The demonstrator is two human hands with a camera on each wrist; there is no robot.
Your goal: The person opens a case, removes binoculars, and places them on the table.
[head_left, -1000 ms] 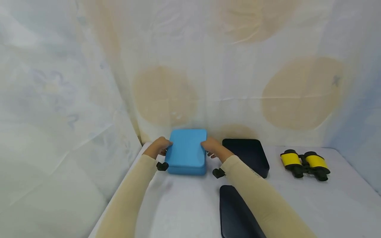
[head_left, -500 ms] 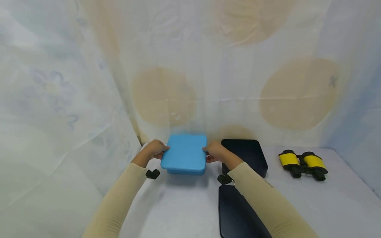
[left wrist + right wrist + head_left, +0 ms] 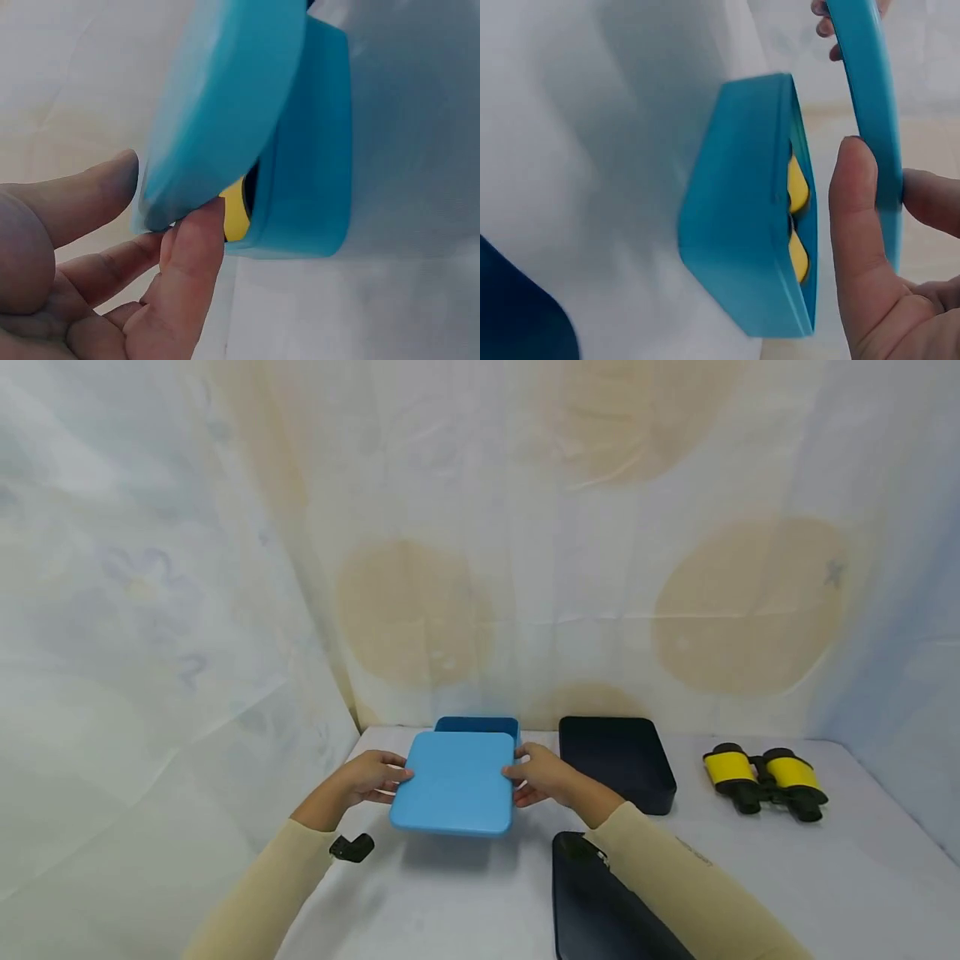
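A light blue lid [image 3: 454, 782] hangs in the air above the table, held level by both hands. My left hand [image 3: 369, 777] pinches its left edge and my right hand [image 3: 538, 774] pinches its right edge. Behind and below it the blue box base [image 3: 477, 727] stands on the table. The right wrist view shows the blue box base [image 3: 751, 244] with something yellow and black [image 3: 798, 217] inside, and the lid's edge [image 3: 866, 112] between thumb and fingers. In the left wrist view my fingers grip the lid [image 3: 217, 112] in front of the base [image 3: 311, 150].
An open black box [image 3: 617, 762] sits right of the blue base, its black lid [image 3: 600, 902] lying nearer to me. Yellow and black binoculars [image 3: 765, 779] rest at the far right. The white table [image 3: 787, 877] meets draped fabric walls at back and left.
Both hands lifted the blue lid off its base and drew it up and toward me; the base stayed by the back wall and now shows behind the lid.
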